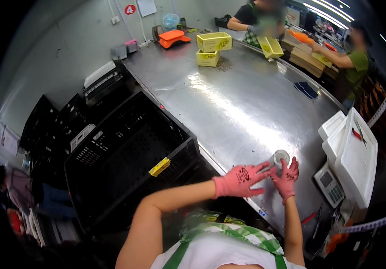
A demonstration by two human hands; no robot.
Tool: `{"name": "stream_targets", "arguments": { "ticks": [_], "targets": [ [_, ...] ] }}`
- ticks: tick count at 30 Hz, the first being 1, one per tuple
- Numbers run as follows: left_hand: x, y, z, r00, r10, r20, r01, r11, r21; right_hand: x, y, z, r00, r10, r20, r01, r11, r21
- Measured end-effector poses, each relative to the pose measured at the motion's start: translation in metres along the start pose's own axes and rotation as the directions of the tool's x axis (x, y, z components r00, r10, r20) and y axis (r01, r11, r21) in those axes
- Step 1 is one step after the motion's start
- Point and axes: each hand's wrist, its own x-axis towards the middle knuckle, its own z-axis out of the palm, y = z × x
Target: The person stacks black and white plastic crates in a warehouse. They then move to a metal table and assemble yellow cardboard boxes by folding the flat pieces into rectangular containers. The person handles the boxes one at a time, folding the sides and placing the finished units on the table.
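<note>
A green-and-white checked apron [242, 235] is lying nearest the camera, at six o'clock, and both bare forearms are rising from it toward the steel tabletop [242, 103]. The left hand [240, 180], in a pink glove, is lying flat with its fingers spread apart and gripping nothing, the fingertips reaching toward a roll of clear tape [280, 158]. The right hand [286, 178], also pink-gloved, is standing just at four o'clock of the left one, its fingers raised and touching the lower edge of the roll; whether it is actually pinching the roll cannot be told. The roll is sitting on the tabletop near the front edge, just at twelve o'clock of the two hands.

At three o'clock of the roll, a white tray [357, 157] is leaning tilted over a second white container, and a grey calculator [330, 184] is lying below it at four o'clock. At nine o'clock, off the tabletop edge, a large black crate [125, 166] with a yellow tag is standing open. Far across the tabletop at twelve o'clock, two yellow boxes [213, 47] are stacked, with an orange lid [173, 38] beside them at eleven o'clock. Two other people are working at one o'clock, one holding a yellow box [270, 47].
</note>
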Motion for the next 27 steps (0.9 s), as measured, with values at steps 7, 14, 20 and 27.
{"name": "stream_targets", "arguments": {
  "ticks": [7, 14, 20, 27],
  "targets": [
    [0.004, -0.011, 0.050, 0.903, -0.380, 0.201, 0.429, 0.805, -0.410, 0.023, 0.025, 0.024, 0.996, -0.007, 0.092, 0.001, 0.998, 0.058],
    [0.010, -0.050, 0.080, 0.765, -0.583, 0.274, 0.368, 0.046, -0.929, 0.016, -0.007, -0.019, 0.963, 0.002, 0.271, -0.257, 0.320, 0.912],
    [0.034, -0.056, 0.067, 0.802, -0.537, 0.261, 0.231, -0.124, -0.965, 0.012, -0.027, -0.033, 0.947, -0.183, 0.263, -0.133, 0.524, 0.841],
    [0.049, -0.076, 0.065, 0.854, -0.489, 0.175, 0.001, -0.335, -0.942, 0.012, -0.058, -0.061, 0.978, 0.074, 0.196, -0.201, 0.596, 0.778]
  ]
}}
